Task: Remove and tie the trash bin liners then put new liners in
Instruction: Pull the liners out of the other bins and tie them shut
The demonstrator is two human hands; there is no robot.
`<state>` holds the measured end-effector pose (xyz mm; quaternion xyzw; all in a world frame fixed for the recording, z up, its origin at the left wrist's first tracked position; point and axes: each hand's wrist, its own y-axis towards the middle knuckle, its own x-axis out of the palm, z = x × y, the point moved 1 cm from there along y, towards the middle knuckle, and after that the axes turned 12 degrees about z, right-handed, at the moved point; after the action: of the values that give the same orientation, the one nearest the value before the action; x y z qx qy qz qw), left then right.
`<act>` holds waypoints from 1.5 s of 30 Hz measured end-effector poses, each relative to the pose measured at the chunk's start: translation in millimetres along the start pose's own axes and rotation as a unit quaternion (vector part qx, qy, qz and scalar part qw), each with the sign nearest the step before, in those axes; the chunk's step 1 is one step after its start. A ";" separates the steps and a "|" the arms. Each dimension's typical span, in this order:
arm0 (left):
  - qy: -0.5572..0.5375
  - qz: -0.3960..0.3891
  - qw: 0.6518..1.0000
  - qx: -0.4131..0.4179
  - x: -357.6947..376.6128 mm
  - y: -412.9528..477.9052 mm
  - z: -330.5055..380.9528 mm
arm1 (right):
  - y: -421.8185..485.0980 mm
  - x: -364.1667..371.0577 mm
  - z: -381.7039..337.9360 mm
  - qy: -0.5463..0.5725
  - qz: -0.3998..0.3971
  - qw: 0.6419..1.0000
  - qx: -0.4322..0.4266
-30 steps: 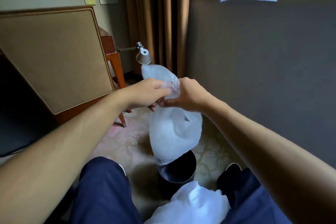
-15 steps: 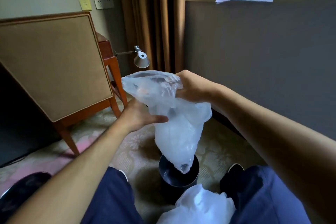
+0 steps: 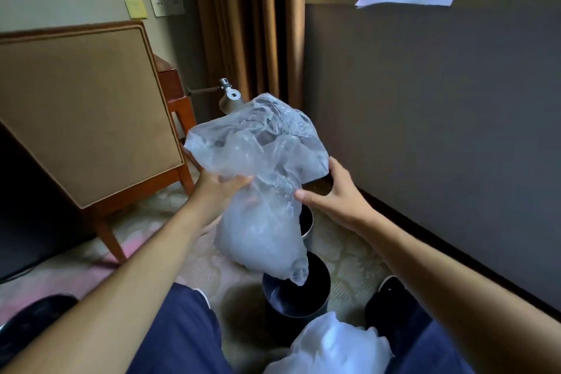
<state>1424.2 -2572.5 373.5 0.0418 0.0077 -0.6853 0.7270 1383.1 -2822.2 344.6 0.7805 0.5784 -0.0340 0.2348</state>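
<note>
the left hand point(image 3: 218, 191) is gripping the clear plastic liner point(image 3: 261, 231) just under its mouth, fingers curled into the gathered film, so the bag is hanging free below the hand. the right hand point(image 3: 337, 200) is spreading wide against the opposite side, thumb touching the film and fingers lying along the mouth's edge; no firm pinch is showing there. held this way the mouth is ballooning open above both hands, which looks like shaking the new liner out to fit it.

the liner's sealed tail is dangling below the hands, over the rim of the black bin point(image 3: 326, 275), so a short drop should seat it. a second bin point(image 3: 306, 222) is standing just beyond, partly hidden under the right hand. a filled white bag point(image 3: 334, 346) is lying nearer the body than either hand.

the armchair point(image 3: 82, 112) is crowding the room left of the left hand and the grey wall point(image 3: 440, 130) is closing in on the right hand's side; the open room is straight down between the knees
</note>
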 end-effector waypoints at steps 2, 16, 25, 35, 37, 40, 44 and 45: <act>-0.024 -0.038 0.999 -0.014 10.1 -10.2 7.9 | -8.5 15.6 1.8 0.051 -0.067 0.996 0.011; 0.130 -0.064 0.988 0.051 -56.9 5.2 -15.5 | 5.7 22.8 -13.4 0.100 -0.030 0.988 0.112; 0.002 -0.142 0.990 0.016 9.8 -19.9 -17.3 | 3.1 30.5 -34.3 0.154 -0.086 0.978 0.113; -0.097 -0.155 0.983 -0.012 52.0 -33.5 22.9 | -16.1 13.4 -25.3 0.062 -0.166 0.984 0.017; -0.068 -0.217 0.974 -0.007 55.7 -41.4 29.9 | -15.0 18.7 -29.1 -0.011 -0.158 0.987 0.024; -0.089 -0.277 0.956 -0.028 31.2 -28.8 31.1 | -9.6 6.0 -26.0 -0.056 -0.083 0.995 0.022; -0.069 -0.155 0.985 -0.039 -25.3 -1.4 10.1 | -17.1 -1.5 -7.5 0.074 -0.060 0.989 0.109; 0.025 -0.155 0.988 -0.012 -31.2 -0.3 3.3 | -18.6 -1.4 -6.0 0.114 -0.082 0.979 0.148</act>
<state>1421.8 -2541.6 378.9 0.0483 0.0401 -0.7885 0.6119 1364.2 -2816.9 344.3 0.7556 0.6516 -0.0494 0.0455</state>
